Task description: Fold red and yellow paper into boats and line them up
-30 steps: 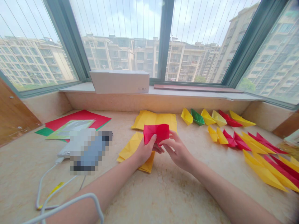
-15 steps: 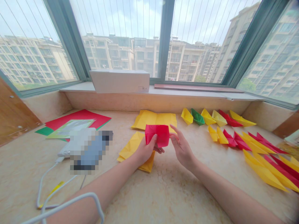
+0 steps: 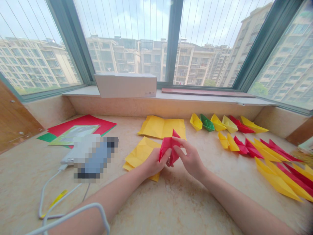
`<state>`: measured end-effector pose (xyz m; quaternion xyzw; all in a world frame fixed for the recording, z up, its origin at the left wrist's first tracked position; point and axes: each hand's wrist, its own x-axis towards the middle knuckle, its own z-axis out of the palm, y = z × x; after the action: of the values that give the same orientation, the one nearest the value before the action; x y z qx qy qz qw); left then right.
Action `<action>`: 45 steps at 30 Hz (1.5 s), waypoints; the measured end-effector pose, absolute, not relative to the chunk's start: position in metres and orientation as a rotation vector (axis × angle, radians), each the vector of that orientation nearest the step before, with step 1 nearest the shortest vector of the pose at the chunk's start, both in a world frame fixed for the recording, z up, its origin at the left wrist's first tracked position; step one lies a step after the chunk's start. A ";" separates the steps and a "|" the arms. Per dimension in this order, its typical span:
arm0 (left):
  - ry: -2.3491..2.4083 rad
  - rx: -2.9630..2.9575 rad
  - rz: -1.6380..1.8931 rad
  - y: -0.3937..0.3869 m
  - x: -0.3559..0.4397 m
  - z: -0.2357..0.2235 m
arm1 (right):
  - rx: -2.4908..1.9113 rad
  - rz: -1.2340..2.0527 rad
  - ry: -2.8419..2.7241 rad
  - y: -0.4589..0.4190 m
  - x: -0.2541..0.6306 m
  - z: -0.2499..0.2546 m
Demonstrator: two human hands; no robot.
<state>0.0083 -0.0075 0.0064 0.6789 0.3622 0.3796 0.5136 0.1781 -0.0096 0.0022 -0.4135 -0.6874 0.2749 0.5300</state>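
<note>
A partly folded piece of red paper (image 3: 167,143) is held up in the middle, a pointed flap standing at its top. My left hand (image 3: 156,160) is closed on its left side, thumb in front and fingers partly hidden behind. On the right edge, the thumb and fingers of my right hand (image 3: 190,158) pinch the paper. Under and beside my left hand lie folded yellow sheets (image 3: 140,151). Just behind the red paper, a creased yellow sheet (image 3: 161,125) rests on the stone counter (image 3: 186,202).
Several folded paper boats (image 3: 207,123) and longer folded pieces (image 3: 276,178) in yellow, red and green cover the right side. At left are red sheets (image 3: 83,122), a white device (image 3: 84,148), a blurred phone-like object (image 3: 96,160) and a white cable (image 3: 73,209). A white box (image 3: 126,85) stands on the sill.
The red paper was a flat, squarish shape in my left hand; now it is turned, with a point sticking up. My right hand has moved in and gripped its right side.
</note>
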 end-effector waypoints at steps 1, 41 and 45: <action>0.861 1.635 0.906 -0.009 0.008 0.007 | -0.986 0.698 -1.606 -0.009 0.178 0.003; 0.874 1.473 1.123 0.010 0.003 0.007 | -0.968 0.746 -1.779 -0.002 0.190 0.007; 0.859 1.483 1.133 0.006 0.003 0.012 | -0.968 0.698 -1.788 -0.002 0.191 0.007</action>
<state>0.0033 0.0063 0.0117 0.6178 0.3580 0.4721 0.5170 0.1909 -0.0024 0.0067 -0.3961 -0.7316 0.2856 0.4756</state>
